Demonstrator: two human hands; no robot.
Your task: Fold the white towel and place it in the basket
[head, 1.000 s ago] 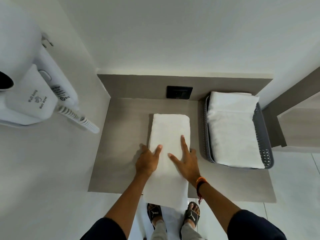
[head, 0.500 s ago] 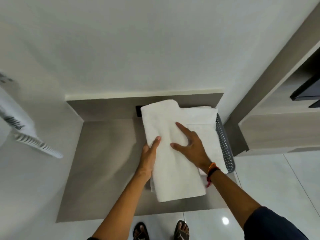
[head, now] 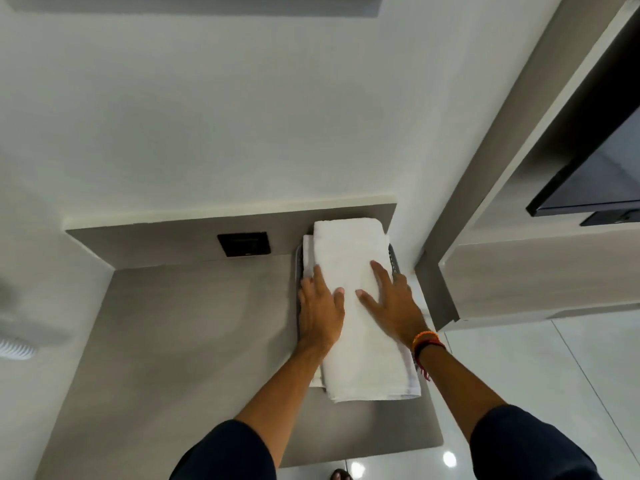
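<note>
Our left hand [head: 320,308] and right hand [head: 389,303] lie flat and spread on the folded towel [head: 360,306], gripping nothing. It rests in the basket [head: 393,259] at the counter's [head: 194,341] far right corner, long axis pointing away from us, both hands equally near.

Plain white walls [head: 242,116] meet in a corner above a grey desk [head: 194,341] with a low grey backboard [head: 156,240], where a dark socket plate [head: 244,243] is set. To the right stands pale wood-grain cabinetry [head: 540,271] beneath a dark screen [head: 595,174]. The glossy white tiled floor [head: 554,368] reflects spots of ceiling light.
</note>
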